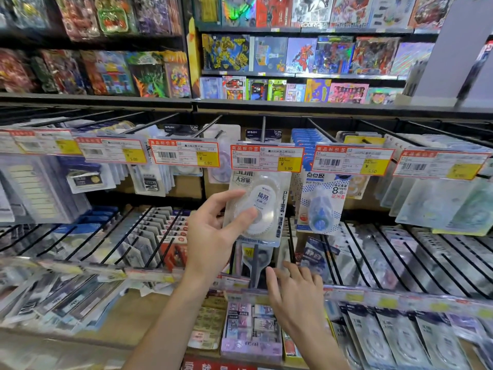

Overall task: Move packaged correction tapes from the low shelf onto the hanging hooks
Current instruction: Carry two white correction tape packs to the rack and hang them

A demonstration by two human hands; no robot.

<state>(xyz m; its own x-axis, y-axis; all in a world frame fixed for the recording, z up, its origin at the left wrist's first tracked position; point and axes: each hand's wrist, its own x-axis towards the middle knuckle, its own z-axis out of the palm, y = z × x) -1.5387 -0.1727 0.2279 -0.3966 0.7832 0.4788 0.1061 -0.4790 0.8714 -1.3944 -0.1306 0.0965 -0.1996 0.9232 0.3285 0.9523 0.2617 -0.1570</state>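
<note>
My left hand (213,231) grips a clear-packaged white correction tape (262,206) by its lower left side, thumb on the front. The pack is upright, its top tucked behind a red and yellow price tag (266,158) at the tip of a black hanging hook (263,128). Whether the pack hangs on the hook I cannot tell. My right hand (296,292) is lower, fingers spread and holding nothing, over the edge of the second hook row. Loose packaged correction tapes (250,329) lie on the low shelf under it.
A blue dot-tape pack (321,204) hangs just right of the held pack. Rows of black hooks with hanging stationery stretch left and right on two levels. A grey pack with scissors (257,259) hangs below the held pack. Toy boxes (301,56) fill the upper shelves.
</note>
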